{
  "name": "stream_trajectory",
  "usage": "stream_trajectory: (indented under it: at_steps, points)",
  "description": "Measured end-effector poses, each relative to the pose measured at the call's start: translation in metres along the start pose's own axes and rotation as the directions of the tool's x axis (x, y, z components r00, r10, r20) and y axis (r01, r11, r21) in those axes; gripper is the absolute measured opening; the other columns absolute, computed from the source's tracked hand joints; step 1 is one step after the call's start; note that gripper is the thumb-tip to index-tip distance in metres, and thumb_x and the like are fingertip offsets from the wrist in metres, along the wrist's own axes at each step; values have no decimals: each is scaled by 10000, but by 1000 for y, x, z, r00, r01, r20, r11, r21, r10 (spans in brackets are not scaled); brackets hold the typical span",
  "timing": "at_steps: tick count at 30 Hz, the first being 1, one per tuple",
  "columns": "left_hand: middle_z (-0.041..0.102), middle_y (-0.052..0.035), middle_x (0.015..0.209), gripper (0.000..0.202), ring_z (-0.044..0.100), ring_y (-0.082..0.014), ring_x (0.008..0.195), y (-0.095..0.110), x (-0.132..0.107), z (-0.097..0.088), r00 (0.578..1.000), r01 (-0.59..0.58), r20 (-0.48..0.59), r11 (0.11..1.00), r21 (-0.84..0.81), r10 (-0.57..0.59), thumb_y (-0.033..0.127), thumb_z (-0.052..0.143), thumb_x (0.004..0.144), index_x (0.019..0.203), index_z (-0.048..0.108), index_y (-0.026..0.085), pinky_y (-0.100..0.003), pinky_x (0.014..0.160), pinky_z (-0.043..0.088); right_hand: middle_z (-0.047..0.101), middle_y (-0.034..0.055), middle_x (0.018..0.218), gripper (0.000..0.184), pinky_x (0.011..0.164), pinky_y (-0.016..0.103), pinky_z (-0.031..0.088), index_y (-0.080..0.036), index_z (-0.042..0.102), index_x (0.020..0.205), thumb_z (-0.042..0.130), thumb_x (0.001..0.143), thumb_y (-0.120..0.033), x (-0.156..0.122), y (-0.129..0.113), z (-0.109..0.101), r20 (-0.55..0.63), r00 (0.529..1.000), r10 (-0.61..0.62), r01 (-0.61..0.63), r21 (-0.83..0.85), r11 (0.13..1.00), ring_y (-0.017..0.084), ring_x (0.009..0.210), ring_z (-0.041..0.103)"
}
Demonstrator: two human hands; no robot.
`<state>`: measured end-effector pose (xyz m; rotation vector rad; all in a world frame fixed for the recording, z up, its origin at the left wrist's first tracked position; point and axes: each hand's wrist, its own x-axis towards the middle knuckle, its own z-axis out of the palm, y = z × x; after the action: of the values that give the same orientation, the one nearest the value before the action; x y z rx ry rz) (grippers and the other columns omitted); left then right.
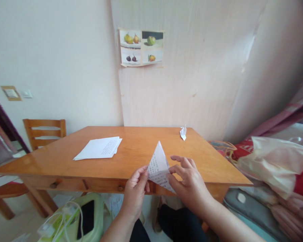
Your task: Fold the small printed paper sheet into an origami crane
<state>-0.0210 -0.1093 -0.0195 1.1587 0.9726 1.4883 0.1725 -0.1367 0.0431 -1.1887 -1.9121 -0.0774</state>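
Observation:
A folded sheet of printed paper (159, 168), white with rows of dark characters and a pointed top, is held up in front of the table's near edge. My left hand (136, 186) pinches its left corner between thumb and fingers. At the paper's right edge, my right hand (188, 176) grips with the thumb and index finger, its other fingers lifted. Toward the back right of the table stands a small folded paper piece (183, 132). On the left lies a stack of printed sheets (98, 148).
The wooden table (141, 134) has drawers along its front and meets the wall. A green stool (97, 215) at lower left carries a phone (86, 218) and white cables. Bags (270, 161) are piled at right; a wooden chair (44, 129) stands at left.

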Motion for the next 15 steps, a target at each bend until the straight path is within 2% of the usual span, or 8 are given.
stream_trajectory:
  at_steps: [3, 8, 15]
  points:
    - [511, 41, 571, 518, 420, -99, 521, 2, -2, 1, 1000, 8, 6, 1000, 27, -8, 508, 680, 869, 1255, 667, 163, -208, 511, 323, 617, 104, 1175, 108, 900, 457, 417, -232, 713, 863, 612, 889, -208, 1, -5, -6, -20, 999, -46, 45, -61, 997, 284, 1048, 537]
    - [539, 21, 594, 531, 476, -122, 576, 9, -7, 2, 997, -18, 71, 996, 92, 11, 527, 617, 911, 1291, 651, 158, -220, 570, 376, 671, 57, 894, 141, 805, 389, 398, -226, 690, 878, 572, 945, -263, 6, -7, -12, 45, 996, -78, 81, -68, 994, 237, 867, 559]
    - [691, -63, 907, 524, 536, -148, 671, 14, -10, 3, 970, -89, 236, 985, 149, 52, 444, 709, 855, 1307, 644, 187, -247, 618, 430, 688, 18, 778, 112, 748, 332, 359, -219, 641, 918, 556, 972, -269, 10, -3, -14, 74, 996, -42, 46, -62, 997, 190, 750, 608]
